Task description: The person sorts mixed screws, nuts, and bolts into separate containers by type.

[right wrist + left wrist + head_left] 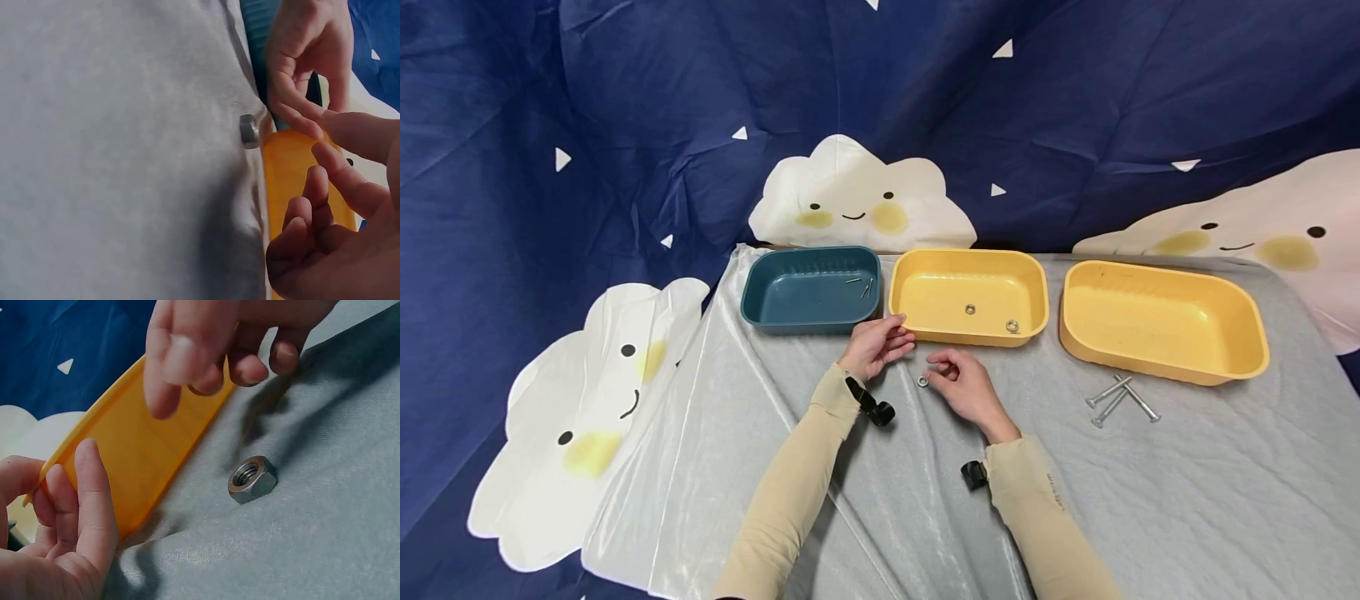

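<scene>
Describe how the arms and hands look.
The left hand and right hand are ungloved. The left sleeve and right sleeve are long and beige; the right one carries dark lettering, too small to read. On the left is a black wrist strap with a black attachment; on the right, another black attachment.

Left of you: teal bin [797,302], thin pins [869,287] lying inside toward its right end. Far to your right: yellow bin [1157,323], set slightly askew. Near its front wall, three bolts [1138,399], crossed at one end, on grey cloth [1225,467]. Facing you: navy backdrop [662,67], smiling white clouds [850,187], small white triangles [1006,50].
</scene>
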A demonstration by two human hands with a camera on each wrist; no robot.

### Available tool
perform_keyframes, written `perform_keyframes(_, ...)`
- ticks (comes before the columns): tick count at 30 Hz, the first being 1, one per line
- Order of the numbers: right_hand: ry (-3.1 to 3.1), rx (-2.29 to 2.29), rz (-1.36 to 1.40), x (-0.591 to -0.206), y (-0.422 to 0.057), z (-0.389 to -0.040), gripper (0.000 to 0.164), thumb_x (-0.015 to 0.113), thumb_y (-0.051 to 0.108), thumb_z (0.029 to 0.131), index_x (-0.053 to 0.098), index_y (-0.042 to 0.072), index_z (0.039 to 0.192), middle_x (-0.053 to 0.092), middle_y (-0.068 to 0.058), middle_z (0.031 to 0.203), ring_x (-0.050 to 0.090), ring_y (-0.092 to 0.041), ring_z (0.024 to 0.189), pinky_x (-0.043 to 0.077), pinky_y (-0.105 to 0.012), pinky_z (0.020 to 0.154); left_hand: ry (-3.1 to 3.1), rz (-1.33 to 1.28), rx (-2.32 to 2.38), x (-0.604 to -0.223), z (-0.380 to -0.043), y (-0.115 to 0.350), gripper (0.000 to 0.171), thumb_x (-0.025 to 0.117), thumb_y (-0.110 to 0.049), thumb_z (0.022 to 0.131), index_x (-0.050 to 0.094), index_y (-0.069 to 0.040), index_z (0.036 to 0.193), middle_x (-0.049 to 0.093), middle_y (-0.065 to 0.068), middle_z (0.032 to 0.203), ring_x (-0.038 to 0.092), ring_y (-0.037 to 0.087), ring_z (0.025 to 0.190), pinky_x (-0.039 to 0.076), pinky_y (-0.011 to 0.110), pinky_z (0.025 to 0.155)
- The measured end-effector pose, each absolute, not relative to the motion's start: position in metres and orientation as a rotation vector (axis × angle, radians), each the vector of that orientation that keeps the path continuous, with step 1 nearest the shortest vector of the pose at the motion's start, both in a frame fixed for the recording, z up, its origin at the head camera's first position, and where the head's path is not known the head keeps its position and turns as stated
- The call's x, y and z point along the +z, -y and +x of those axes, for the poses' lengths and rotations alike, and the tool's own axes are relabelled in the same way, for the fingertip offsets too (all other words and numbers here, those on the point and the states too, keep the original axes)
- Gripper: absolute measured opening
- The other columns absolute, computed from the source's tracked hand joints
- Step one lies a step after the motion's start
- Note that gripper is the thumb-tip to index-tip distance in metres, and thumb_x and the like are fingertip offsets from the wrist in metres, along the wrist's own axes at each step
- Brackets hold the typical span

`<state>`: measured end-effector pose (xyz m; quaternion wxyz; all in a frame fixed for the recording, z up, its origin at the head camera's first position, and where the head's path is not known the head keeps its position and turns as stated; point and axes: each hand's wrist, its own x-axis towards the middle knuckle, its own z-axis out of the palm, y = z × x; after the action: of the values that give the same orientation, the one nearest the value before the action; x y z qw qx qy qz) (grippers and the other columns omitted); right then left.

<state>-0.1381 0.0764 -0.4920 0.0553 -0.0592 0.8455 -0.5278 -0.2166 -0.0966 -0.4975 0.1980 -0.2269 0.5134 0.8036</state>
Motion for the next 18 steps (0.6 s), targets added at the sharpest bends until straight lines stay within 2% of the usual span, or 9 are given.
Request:
perform_keyframes(8,-2.573,-1.523,-0.163,-0.497,-0.073,-0.139,0.027,0.075,0.010,0.082,0.067,0.002,0.106,0.063,-0.016,0.098,0.052,-0.021,0.083,0.041,-0.027,0.074,-1.449,-0.634,2.249,-0.498,-0.216,0.096,0.011,0.066,-0.014,0.091,0.061,-0.005,0.086,0.065,0.002,0.066,0.069,0.014,0.064,0.061,0.027,0.063)
perform_keyframes(18,-2.673,-1.411,-0.178,-0.506,-0.068,-0.139,0.025,0.077,0.008,0.075,0.070,0.004,0.099,0.062,-0.013,0.092,0.055,-0.029,0.091,0.042,-0.038,0.081,-1.454,-0.621,2.251,-0.497,-0.216,0.096,0.011,0.066,-0.014,0.091,0.060,-0.006,0.087,0.065,0.002,0.066,0.068,0.013,0.064,0.061,0.027,0.063)
